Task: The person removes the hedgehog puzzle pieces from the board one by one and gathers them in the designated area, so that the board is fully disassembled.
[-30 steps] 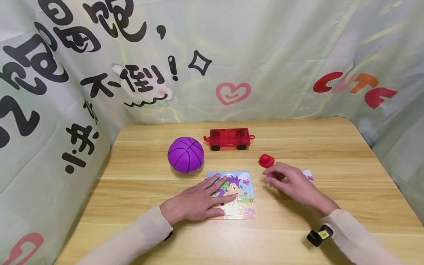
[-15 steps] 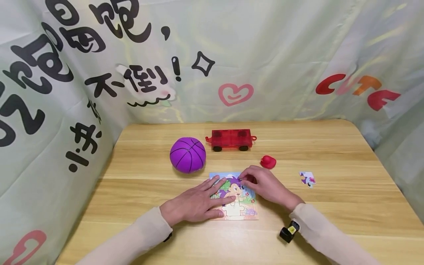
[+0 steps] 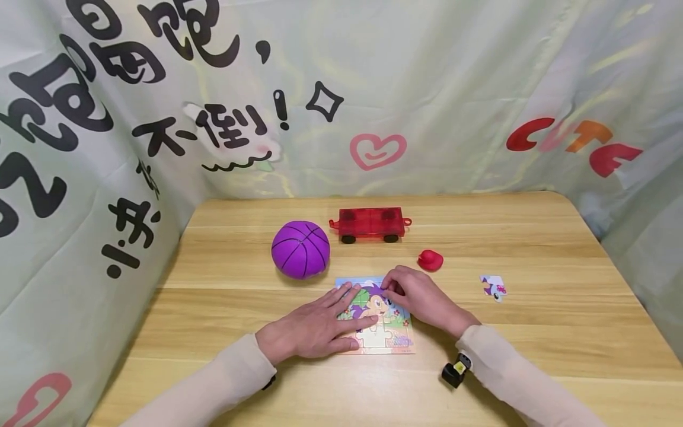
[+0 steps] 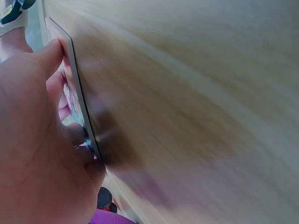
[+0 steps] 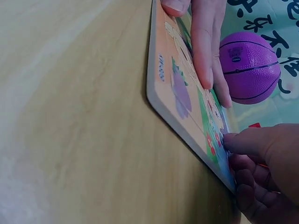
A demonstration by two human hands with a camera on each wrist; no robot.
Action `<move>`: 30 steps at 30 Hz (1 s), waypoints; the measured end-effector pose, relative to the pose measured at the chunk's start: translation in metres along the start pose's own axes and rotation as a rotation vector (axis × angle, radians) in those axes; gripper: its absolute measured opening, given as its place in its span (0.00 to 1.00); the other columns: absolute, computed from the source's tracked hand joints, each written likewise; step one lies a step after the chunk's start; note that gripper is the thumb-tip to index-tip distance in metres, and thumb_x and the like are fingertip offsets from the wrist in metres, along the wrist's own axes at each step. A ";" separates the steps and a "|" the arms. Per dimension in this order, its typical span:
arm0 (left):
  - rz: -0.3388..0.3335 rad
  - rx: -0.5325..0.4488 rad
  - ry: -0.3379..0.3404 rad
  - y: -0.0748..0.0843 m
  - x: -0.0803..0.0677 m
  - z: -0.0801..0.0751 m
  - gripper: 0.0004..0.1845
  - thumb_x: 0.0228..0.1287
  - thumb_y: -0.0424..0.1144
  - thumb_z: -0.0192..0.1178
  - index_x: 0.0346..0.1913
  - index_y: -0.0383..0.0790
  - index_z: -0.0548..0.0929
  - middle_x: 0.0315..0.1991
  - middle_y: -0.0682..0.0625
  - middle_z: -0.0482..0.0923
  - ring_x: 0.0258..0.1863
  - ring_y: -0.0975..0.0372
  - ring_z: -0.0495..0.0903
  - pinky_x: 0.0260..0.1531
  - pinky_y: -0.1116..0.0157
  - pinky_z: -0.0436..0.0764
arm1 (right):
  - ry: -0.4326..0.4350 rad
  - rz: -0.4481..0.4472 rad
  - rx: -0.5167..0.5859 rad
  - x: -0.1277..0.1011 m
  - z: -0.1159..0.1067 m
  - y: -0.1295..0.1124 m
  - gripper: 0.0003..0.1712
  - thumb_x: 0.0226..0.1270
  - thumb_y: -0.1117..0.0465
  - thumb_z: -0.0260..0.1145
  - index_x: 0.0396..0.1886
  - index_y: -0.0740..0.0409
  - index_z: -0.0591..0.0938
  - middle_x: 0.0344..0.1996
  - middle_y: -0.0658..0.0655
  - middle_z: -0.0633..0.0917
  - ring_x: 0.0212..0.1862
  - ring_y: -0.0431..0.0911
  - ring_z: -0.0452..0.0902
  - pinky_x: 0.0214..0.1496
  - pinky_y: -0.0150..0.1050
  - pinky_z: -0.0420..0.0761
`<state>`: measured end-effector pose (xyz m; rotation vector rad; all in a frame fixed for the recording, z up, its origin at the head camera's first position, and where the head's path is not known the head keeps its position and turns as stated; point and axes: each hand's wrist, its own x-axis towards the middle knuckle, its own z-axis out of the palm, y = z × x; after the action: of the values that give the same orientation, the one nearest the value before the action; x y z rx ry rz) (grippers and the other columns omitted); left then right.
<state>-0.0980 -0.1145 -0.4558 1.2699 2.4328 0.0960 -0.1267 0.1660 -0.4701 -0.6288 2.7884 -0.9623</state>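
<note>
A jigsaw puzzle (image 3: 375, 338) with a purple-haired cartoon figure lies flat on the table. My left hand (image 3: 315, 326) is spread over its left part, holding it down with straight fingers. At the upper right of the puzzle, my right hand (image 3: 421, 293) has its thumb and index finger pinched together on a puzzle piece, mostly hidden behind the fingertips. In the right wrist view, the right thumb (image 5: 238, 142) touches the puzzle's surface while the other fingers curl near its edge. A loose puzzle piece (image 3: 494, 287) with a butterfly print lies to the right of this hand.
A purple ball (image 3: 301, 249) marked like a basketball rests behind the left hand. Near the table's back edge stands a red toy wagon (image 3: 370, 223). A small red hat-shaped toy (image 3: 430, 260) sits just behind the right hand. Printed cloth (image 3: 453, 89) hangs behind the table.
My right hand has moved left from beside the loose piece to the upper right of the puzzle, uncovering that piece. The left hand stays spread on the puzzle.
</note>
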 end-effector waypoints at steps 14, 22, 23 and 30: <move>0.006 -0.002 -0.002 0.000 0.001 0.002 0.32 0.88 0.64 0.43 0.87 0.74 0.54 0.91 0.40 0.33 0.91 0.49 0.35 0.90 0.54 0.47 | 0.011 -0.031 0.038 -0.003 0.000 0.001 0.05 0.73 0.63 0.76 0.45 0.54 0.88 0.35 0.45 0.83 0.37 0.39 0.76 0.40 0.30 0.83; -0.003 -0.020 -0.006 -0.001 0.000 0.001 0.31 0.87 0.64 0.43 0.87 0.75 0.54 0.91 0.39 0.33 0.91 0.49 0.33 0.90 0.54 0.46 | 0.077 -0.089 0.035 -0.008 -0.012 0.004 0.06 0.73 0.64 0.75 0.46 0.55 0.88 0.38 0.46 0.85 0.39 0.39 0.78 0.43 0.31 0.85; -0.004 -0.019 -0.007 -0.001 0.000 0.001 0.31 0.87 0.64 0.43 0.87 0.75 0.54 0.91 0.39 0.33 0.91 0.49 0.33 0.90 0.54 0.46 | 0.085 -0.093 0.039 -0.010 -0.015 0.006 0.06 0.73 0.65 0.75 0.46 0.55 0.88 0.38 0.46 0.85 0.39 0.38 0.78 0.43 0.31 0.85; -0.002 -0.013 -0.006 -0.002 0.000 0.001 0.32 0.87 0.64 0.43 0.87 0.75 0.53 0.91 0.39 0.34 0.91 0.49 0.34 0.90 0.54 0.46 | 0.095 -0.098 0.122 -0.031 -0.027 0.022 0.06 0.74 0.65 0.75 0.46 0.52 0.87 0.37 0.42 0.84 0.39 0.36 0.78 0.42 0.29 0.84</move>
<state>-0.0994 -0.1159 -0.4568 1.2601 2.4243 0.1074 -0.1125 0.2097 -0.4628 -0.7258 2.7754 -1.2012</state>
